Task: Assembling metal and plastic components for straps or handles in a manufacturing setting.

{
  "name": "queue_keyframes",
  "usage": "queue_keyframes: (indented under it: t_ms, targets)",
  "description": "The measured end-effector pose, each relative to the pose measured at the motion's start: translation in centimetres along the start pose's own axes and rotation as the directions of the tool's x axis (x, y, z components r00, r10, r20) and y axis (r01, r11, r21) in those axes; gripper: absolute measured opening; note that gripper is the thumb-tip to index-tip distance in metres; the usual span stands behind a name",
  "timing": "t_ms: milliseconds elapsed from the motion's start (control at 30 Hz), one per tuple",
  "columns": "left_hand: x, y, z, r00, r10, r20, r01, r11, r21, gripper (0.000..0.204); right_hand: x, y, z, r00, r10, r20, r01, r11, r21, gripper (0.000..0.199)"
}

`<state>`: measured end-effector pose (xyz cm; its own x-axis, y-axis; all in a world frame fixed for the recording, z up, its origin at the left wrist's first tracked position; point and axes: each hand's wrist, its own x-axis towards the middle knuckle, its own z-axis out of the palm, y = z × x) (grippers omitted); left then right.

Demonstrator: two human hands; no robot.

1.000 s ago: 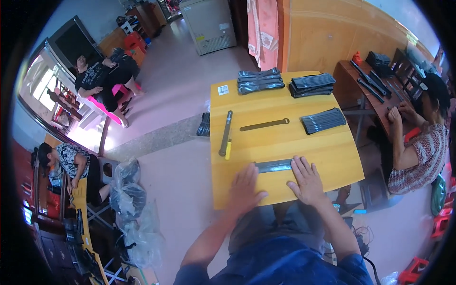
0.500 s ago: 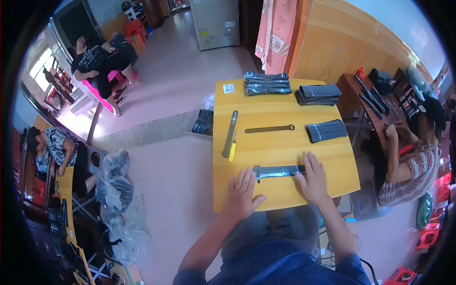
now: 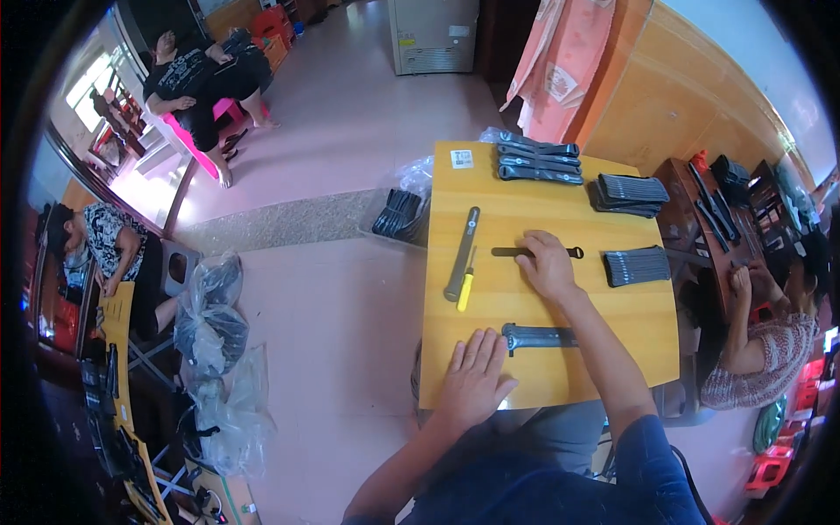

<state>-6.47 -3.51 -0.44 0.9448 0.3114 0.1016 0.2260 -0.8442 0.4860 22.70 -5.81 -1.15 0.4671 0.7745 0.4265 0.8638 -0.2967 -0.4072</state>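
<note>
Black strap (image 3: 503,252) — one, under right hand (image 3: 549,267)

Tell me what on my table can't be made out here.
Head view:
Thin dark strap with ring end: middle covered by right hand.
Whether this hand's grip is closed: its back hides that.
Flat dark-grey bundle: right end hidden by right forearm.
Small white square label: print too small.
</note>
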Motion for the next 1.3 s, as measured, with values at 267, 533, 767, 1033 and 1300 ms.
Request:
queue_keyframes:
  t_ms: [267,533,767,1033,1300]
  targets:
    - [-0.1,0.1,-0.2,1.0,0.015,-0.002,-0.015,1.0,0.012,0.074,-0.4,-0.4,-0.9,1.0,0.026,-0.017,-0.023,0.992,0.121,0.015]
    - [0.0,-0.1,0.5,0.991,0.063,-0.12,-0.065,0.998,-0.014,0.068,-2.4,-4.0,-8.5,0.985,0.147,-0.088,-0.111,0.937,0.33,0.018]
    - [-0.4,0.9,0.7,0.961,-0.097,-0.258,-0.04,0.877,-0.479,0.054,-8.0,-7.9,-17.1,0.999,-0.015,0.05,-0.038,0.442,0.896,0.013]
    - [-1.2,5.6,-1.8,0.941,-0.203,0.272,0.248,-0.135,-0.959,0.049,-15.1,-8.0,-17.0,0.996,-0.035,0.088,-0.089,-0.012,0.996,0.034]
    - [-1.9,5.6,-0.5,0.936,-0.092,0.34,0.335,-0.068,-0.94,0.029,-18.3,-7.2,-15.3,0.993,-0.118,0.0,-0.022,-0.183,0.983,0.025]
